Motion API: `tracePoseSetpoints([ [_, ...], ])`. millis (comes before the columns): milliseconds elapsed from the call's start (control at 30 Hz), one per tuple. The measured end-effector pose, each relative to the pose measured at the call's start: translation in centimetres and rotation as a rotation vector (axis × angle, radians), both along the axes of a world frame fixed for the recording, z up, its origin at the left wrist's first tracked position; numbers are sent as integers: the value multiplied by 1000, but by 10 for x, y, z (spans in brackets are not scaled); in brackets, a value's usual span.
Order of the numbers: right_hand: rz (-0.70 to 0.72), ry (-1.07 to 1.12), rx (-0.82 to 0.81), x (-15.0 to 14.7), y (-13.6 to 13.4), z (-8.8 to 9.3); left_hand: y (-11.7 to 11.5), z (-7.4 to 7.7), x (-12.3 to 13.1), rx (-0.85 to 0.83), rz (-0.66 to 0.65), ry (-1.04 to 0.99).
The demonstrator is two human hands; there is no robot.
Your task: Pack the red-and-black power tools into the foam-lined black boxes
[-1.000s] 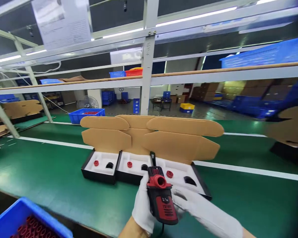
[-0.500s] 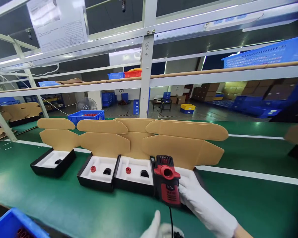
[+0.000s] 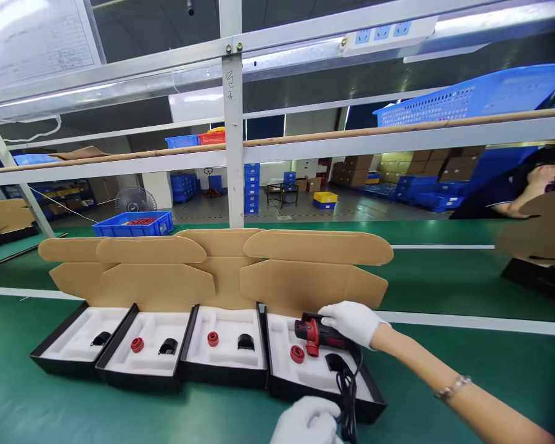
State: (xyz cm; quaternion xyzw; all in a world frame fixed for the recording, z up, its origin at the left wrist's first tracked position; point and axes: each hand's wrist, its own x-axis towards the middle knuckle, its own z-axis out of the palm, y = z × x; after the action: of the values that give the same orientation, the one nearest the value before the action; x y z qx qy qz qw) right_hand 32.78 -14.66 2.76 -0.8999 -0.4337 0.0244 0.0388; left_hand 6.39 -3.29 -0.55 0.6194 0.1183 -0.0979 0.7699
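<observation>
White gloves on both hands point(image 3: 351, 320), thin bracelet point(image 3: 453, 387), bare forearm

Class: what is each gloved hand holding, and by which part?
Right hand grips the red-black tool by its rear end; left hand holds its black cord.

A green conveyor belt point(image 3: 120, 407) with a white stripe point(image 3: 467, 322) running along it carries a row of four open black boxes: the first box point(image 3: 58, 364) at the left, then the second box point(image 3: 139, 377), the third box point(image 3: 224, 375) and the fourth box point(image 3: 324, 394), side walls touching. Their brown cardboard lids point(image 3: 222, 265) stand up behind them. Farther back on the green surface sits a blue crate point(image 3: 132, 225), seemingly filled with small red parts. At the right edge lies another box point(image 3: 539, 277), blurred.
</observation>
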Motion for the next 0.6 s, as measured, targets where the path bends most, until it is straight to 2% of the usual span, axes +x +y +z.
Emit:
tracePoseSetpoints([
  [133,70,97,-49,10,24,-21,9,7,10,-55,3,-107],
  [200,78,114,-47,7,23,-22,19,18,13,-46,8,-148],
  [267,94,116,26,-2,11,-12,29,37,18,32,3,-182],
  [367,223,288,202,-27,-12,21,43,75,34,222,14,-226],
  [433,286,394,275,-44,-19,41,47,98,56,394,1,-316],
  [500,160,372,364,-56,-14,47,48,112,87,682,41,-485],
  [533,40,372,442,-59,-8,43,47,114,104,884,70,-580],
  [600,-184,491,651,-62,5,21,43,106,137,1307,92,-711],
])
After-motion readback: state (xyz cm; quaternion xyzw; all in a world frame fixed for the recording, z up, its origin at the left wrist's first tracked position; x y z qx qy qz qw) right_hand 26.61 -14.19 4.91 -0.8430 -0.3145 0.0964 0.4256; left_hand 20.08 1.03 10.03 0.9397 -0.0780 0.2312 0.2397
